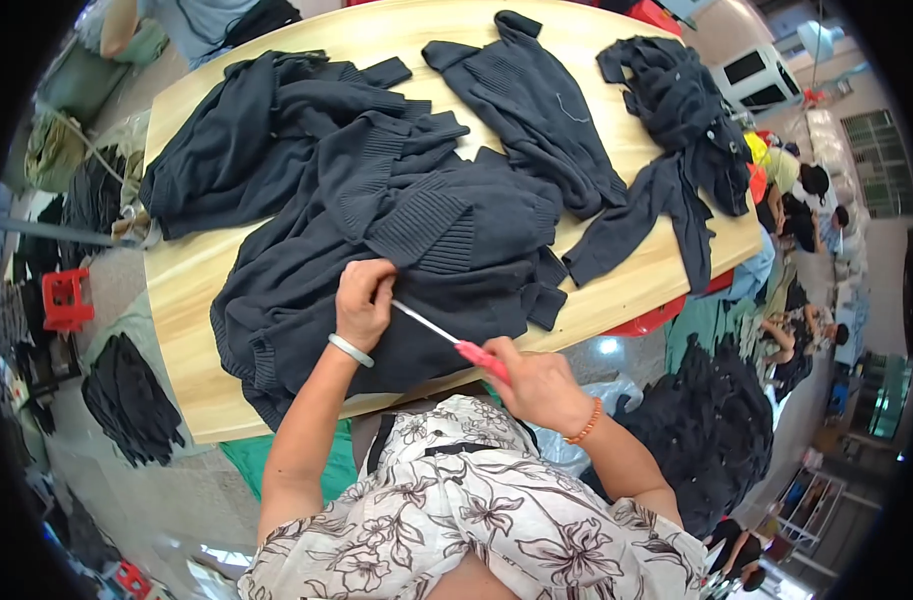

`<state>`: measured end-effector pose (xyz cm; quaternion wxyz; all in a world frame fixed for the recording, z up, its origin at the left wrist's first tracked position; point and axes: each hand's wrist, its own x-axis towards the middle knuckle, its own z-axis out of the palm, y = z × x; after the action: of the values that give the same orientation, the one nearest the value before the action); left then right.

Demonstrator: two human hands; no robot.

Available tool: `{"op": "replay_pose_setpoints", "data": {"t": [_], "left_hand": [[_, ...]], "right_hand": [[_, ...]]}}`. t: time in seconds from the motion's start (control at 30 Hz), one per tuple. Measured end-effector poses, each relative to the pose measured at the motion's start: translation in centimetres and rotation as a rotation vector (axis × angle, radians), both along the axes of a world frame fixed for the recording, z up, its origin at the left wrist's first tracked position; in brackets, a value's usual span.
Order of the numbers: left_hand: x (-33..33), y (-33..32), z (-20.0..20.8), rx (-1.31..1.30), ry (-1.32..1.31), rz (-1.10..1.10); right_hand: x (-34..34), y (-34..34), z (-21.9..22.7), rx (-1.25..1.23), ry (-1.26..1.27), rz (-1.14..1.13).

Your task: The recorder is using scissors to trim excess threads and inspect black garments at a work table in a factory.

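A dark knit sweater (376, 325) lies bunched on the wooden table in front of me, its wide ribbed band (426, 232) folded over on top. My left hand (364, 300) is closed on the knit just below that band, thumb and fingers pressed together. In my right hand (541, 385) is a red-handled tool (481, 358) with a thin metal shaft. The shaft slants up and left, and its far end reaches the sweater beside my left fingers. What shape its tip has is hidden.
More dark sweaters lie on the wooden table (191, 330): one at left (266, 130), one at the back (526, 110), and a rumpled pile (681, 110) at right. A big heap of dark garments (701, 430) stands right of me. A red stool (67, 300) is at far left. Other people sit at far right.
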<state>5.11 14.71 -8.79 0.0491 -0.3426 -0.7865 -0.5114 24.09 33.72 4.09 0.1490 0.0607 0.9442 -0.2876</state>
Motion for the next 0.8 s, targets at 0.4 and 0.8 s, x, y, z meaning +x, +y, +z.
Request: {"op": "replay_pose_setpoints", "data": {"t": [0.4, 0.8], "left_hand": [[0.8, 1.9, 1.1, -0.294, 0.376, 0.054], [3.4, 14.4, -1.0, -0.562, 0.593, -0.345]], "right_hand": [[3.2, 2.4, -2.0, -0.126, 0.074, -0.214], [8.6, 5.1, -3.6, 0.019, -0.019, -0.449]]}}
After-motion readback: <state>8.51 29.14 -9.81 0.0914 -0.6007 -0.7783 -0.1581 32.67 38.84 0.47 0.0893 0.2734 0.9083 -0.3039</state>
